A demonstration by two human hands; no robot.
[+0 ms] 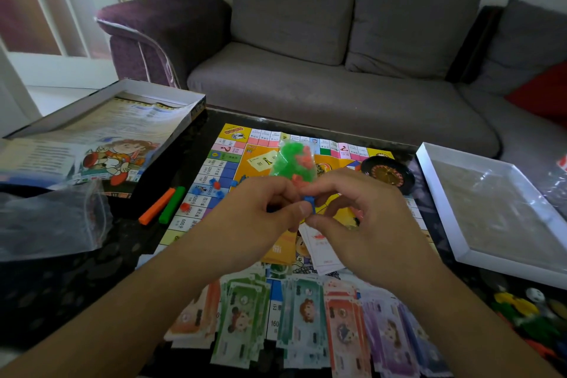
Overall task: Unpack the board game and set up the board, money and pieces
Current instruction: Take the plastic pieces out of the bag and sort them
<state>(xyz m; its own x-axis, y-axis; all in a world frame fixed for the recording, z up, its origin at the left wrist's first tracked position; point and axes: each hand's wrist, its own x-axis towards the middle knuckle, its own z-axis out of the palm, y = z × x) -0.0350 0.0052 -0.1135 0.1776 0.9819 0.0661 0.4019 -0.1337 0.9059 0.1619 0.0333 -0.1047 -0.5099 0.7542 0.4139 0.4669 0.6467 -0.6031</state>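
Observation:
The game board (233, 159) lies unfolded on the dark table. Above its middle, my left hand (254, 218) and my right hand (362, 212) meet and together pinch a small blue piece (309, 202). A clear bag of green and red plastic pieces (291, 163) stands up just behind my fingers; which hand holds it I cannot tell. Play money (306, 316) lies fanned in coloured stacks along the near edge of the board. A few small blue and red pieces (214, 186) are scattered on the board's left side. White cards (322, 252) lie under my right hand.
The open game box (129, 107) with a printed sheet sits at the far left, an empty clear zip bag (52, 221) in front of it. Orange and green sticks (165, 205) lie beside the board. A small roulette wheel (388, 175), a white box lid (441, 224) and coloured figures (521, 313) are on the right. A grey sofa stands behind.

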